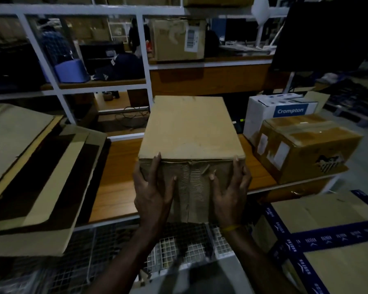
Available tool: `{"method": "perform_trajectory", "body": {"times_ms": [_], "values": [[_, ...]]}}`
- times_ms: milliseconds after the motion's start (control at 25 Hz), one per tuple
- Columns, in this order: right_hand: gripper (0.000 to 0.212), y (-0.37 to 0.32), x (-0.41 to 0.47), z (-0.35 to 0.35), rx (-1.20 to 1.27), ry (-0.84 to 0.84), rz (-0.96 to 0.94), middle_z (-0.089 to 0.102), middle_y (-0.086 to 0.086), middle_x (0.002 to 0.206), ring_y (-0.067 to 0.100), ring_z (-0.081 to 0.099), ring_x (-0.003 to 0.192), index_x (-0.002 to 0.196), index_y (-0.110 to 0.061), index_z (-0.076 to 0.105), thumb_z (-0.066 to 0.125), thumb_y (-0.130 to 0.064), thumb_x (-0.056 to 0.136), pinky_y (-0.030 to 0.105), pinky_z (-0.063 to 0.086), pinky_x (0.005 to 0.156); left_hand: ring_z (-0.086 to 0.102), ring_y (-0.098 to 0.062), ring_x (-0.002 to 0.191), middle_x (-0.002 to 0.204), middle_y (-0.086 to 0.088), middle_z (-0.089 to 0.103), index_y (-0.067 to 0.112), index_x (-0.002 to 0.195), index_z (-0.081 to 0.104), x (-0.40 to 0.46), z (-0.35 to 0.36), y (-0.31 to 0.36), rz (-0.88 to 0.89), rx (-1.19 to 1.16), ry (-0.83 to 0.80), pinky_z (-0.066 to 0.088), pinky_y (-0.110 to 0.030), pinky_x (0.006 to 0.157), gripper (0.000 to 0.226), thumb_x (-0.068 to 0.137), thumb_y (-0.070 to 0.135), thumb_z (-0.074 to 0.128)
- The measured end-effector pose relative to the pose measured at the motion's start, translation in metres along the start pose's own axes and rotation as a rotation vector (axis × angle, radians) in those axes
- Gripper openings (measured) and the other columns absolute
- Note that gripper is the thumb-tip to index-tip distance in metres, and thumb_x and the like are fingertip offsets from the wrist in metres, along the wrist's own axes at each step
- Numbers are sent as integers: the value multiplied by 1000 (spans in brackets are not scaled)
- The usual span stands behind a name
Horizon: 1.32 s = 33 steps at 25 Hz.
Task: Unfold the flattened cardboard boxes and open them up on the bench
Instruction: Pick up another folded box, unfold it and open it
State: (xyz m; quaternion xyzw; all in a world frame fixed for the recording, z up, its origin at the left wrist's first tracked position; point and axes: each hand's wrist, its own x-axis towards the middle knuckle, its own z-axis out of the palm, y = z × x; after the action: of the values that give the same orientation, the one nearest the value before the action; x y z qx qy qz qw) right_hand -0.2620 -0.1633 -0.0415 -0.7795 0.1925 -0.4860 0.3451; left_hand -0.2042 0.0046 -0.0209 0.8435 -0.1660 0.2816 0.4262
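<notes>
While resting on table [119, 166]: cardboard box [191, 132], erected; left hand [153, 194] and right hand [229, 194] pressing its near face, fingers straight.

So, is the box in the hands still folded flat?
No, the box is already opened into a full block shape, with the left hand and right hand pressed against its near face.

Your left hand [152, 193] and right hand [229, 193] cover the lower corners of the cardboard box [190, 130], and you cannot see its underside or far face. The flat cardboard sheets [19, 145] are cut by the left edge. The taped carton [338, 240] is cut at right. The shelves behind are too dark and blurred to read.
</notes>
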Motion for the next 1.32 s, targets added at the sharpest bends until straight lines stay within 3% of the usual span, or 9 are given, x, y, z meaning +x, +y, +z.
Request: {"method": "perform_trajectory", "body": {"times_ms": [80,360,600,800,920,1000,1120,1200,1320], "values": [[70,15,-10,8,-39,-70,-24,32,20,146,38,41,131,151,-45,18,56,-49,93,40,46,98,41,-36,132,152,-18,27,39,154,18,-7,10,-21,17,-42,-46,50,-35,76,89,85,33,74],[82,49,-21,44,-123,-209,23,30,14,144,36,44,127,149,-56,13,67,-33,91,45,46,102,44,-42,126,149,-22,25,51,151,16,-12,44,-94,96,-7,-260,56,-48,86,97,81,26,79],[66,-11,55,79,-129,-63,2,39,11,136,32,41,123,144,-53,34,66,-36,90,44,44,101,20,-34,148,164,-9,8,38,143,46,75,42,-71,88,-47,-63,40,-55,107,55,90,34,59],[53,-56,130,102,-59,-201,49,33,0,146,25,38,134,133,-52,49,66,-49,83,47,40,110,45,-32,128,160,11,24,46,127,59,161,21,-50,79,42,-96,40,-46,97,39,89,45,56],[50,-71,161,109,75,-324,77,33,-12,140,6,49,126,130,-41,58,69,-49,82,20,46,97,44,-31,131,158,14,29,49,128,57,207,7,-50,30,171,-231,36,-47,102,42,87,59,52],[50,-80,175,114,44,-436,82,37,-13,135,-10,48,115,133,-36,57,71,-42,86,4,39,82,47,-28,131,156,13,33,47,129,58,231,2,-54,16,180,-354,40,-50,105,48,86,66,52],[53,-83,181,123,-201,-654,12,44,-6,146,11,42,134,136,-39,54,65,-53,86,25,40,101,52,-22,128,156,8,36,45,131,57,250,-1,-60,6,209,-592,44,-52,102,54,84,71,53],[54,-83,177,125,-342,-763,-8,31,-3,158,21,26,145,138,-43,50,59,-61,87,39,29,114,41,-26,138,160,6,28,46,138,49,250,-4,-61,2,284,-732,37,-55,110,59,85,73,49],[61,-86,174,113,-356,-833,8,18,-5,162,23,10,150,142,-47,42,56,-66,86,45,19,117,13,-36,149,164,3,13,49,147,31,242,-15,-54,10,371,-836,17,-56,117,67,86,75,42]]}}
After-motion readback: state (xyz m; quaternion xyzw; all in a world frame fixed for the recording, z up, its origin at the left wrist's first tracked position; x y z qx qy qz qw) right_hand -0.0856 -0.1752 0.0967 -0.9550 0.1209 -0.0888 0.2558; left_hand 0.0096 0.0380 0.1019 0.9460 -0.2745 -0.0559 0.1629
